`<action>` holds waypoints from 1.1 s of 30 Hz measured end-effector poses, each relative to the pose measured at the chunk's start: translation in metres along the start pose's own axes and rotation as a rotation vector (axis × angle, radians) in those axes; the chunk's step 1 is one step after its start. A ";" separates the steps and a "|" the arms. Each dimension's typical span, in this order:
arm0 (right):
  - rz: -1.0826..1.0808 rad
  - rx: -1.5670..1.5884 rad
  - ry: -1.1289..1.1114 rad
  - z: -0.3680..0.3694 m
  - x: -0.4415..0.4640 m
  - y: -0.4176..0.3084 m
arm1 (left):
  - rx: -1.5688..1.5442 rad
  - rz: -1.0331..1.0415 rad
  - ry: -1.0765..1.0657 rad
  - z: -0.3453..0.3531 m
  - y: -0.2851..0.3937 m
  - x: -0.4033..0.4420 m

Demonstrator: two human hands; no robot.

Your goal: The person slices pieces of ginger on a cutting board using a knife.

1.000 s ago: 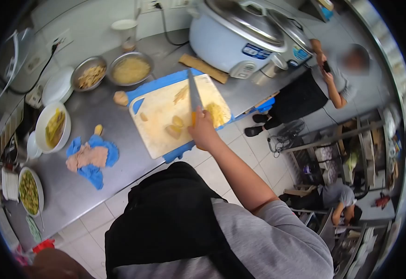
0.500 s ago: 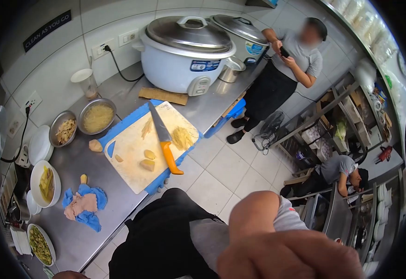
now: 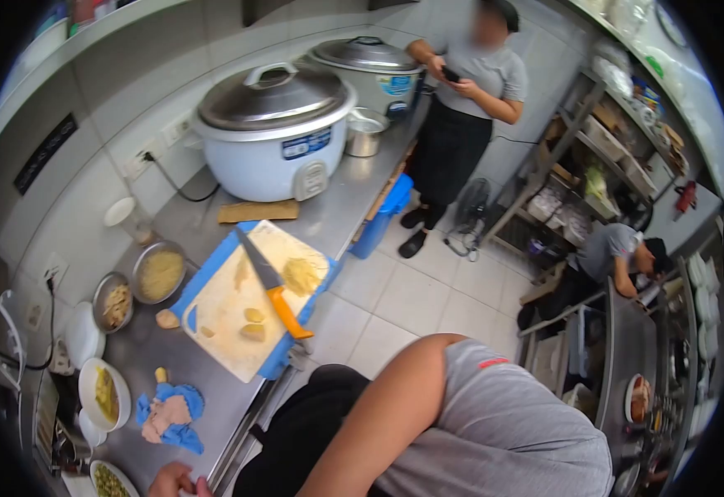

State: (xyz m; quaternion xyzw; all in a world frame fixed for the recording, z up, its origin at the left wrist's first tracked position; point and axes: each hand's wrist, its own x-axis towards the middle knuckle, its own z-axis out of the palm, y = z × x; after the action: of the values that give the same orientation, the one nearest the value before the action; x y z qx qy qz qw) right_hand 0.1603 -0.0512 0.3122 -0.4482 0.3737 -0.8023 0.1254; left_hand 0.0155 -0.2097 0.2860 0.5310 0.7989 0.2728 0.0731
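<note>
Hand (image 3: 171,480) cut off by bottom edge, left or right unclear, grip unreadable. Right forearm (image 3: 378,424) cut off there too. Bowl of chopped greens (image 3: 112,482), table's (image 3: 234,414) left end, partly cut off. Rear cooker (image 3: 378,81) part-hidden behind front cooker (image 3: 275,157). Wall sign (image 3: 45,153) lettering blurred.

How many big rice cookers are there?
2. The blue-white cooker is on the metal counter, against the wall; the second cooker is behind it, partly hidden, near the standing person.

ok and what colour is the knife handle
The knife has an orange handle, seen clearly in the head view.
</note>
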 end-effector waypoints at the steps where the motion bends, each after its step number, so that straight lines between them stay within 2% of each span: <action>1: 0.173 -0.127 -0.108 -0.003 -0.013 0.002 | -0.040 -0.064 -0.077 0.011 -0.007 0.004; 2: 0.226 -0.201 -0.061 -0.004 -0.030 -0.009 | -0.045 0.026 0.103 0.032 -0.018 0.013; 3: 0.276 -0.269 -0.020 -0.008 -0.051 -0.026 | -0.065 0.012 0.010 0.043 -0.032 0.019; 5: 0.373 -0.248 0.202 -0.030 -0.107 -0.033 | -0.037 -0.069 -0.064 0.065 -0.021 0.045; 7: 0.462 0.001 0.656 -0.055 -0.178 -0.025 | -0.140 -0.064 -0.119 0.102 -0.033 0.068; 8: 0.486 0.023 1.004 -0.067 -0.212 -0.014 | -0.142 -0.049 -0.150 0.120 -0.038 0.080; 9: 0.573 -0.115 1.329 -0.080 -0.241 0.002 | -0.150 -0.017 -0.131 0.140 -0.044 0.092; 11: 0.714 -0.322 1.453 -0.104 -0.289 0.025 | -0.133 0.050 -0.061 0.185 -0.059 0.115; 12: 0.708 -0.296 1.431 -0.114 -0.297 0.034 | -0.108 0.083 -0.008 0.205 -0.064 0.125; 14: 0.841 -0.777 1.498 -0.128 -0.311 0.048 | -0.016 0.135 0.036 0.233 -0.064 0.145; 15: 0.839 -0.757 1.488 -0.137 -0.315 0.053 | -0.004 0.120 0.026 0.245 -0.064 0.151; 18: 0.553 -0.515 1.544 -0.167 -0.307 0.062 | 0.062 0.094 -0.024 0.268 -0.067 0.161; 20: 0.537 -0.429 1.586 -0.176 -0.295 0.060 | 0.021 0.029 0.009 0.275 -0.068 0.162; 22: 0.518 -0.247 1.651 -0.185 -0.291 0.055 | 0.054 0.036 0.037 0.279 -0.069 0.162; 25: 0.522 -0.155 1.643 -0.181 -0.292 0.040 | 0.103 0.029 0.056 0.278 -0.067 0.157; 29: 0.478 -0.173 1.658 -0.184 -0.293 0.032 | 0.119 -0.006 0.090 0.275 -0.062 0.147; 31: 0.538 -0.085 1.593 -0.178 -0.277 0.012 | 0.124 0.000 0.104 0.272 -0.063 0.145; 33: 0.535 -0.103 1.621 -0.180 -0.271 0.011 | 0.125 0.014 0.122 0.269 -0.066 0.146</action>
State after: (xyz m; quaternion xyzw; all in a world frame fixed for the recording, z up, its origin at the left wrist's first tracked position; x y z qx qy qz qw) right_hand 0.1660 0.1744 0.0773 0.3624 0.4772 -0.8004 -0.0159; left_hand 0.0094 -0.0028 0.0509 0.5224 0.8137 0.2547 -0.0109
